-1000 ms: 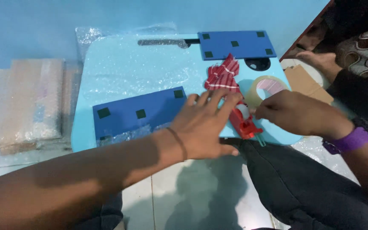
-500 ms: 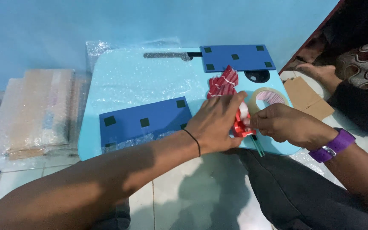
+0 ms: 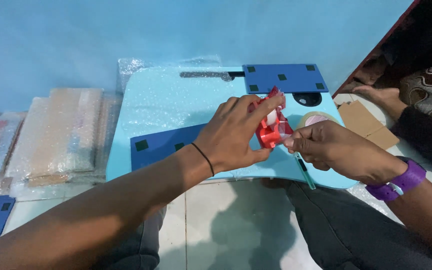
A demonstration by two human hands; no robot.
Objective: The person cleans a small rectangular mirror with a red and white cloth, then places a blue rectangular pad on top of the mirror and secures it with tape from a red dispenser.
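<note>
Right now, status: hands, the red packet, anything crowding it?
Both hands on the red packet: left hand presses it, right hand pinches its edge. Packet on light blue board. Tape roll close behind.

2 dark blue panels (image 3: 282,77) on the board, 1 red packet (image 3: 272,129), 1 tape roll (image 3: 316,120)

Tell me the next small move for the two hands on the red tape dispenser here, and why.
Probably a short pull: the right hand draws its pinched end away while the left hand braces the red tape dispenser. The left fingers lie flat over the dispenser on the light blue bubble-wrapped board, and the right thumb and finger pinch right at its edge. Whether tape is already drawn out is too small to tell.
</note>
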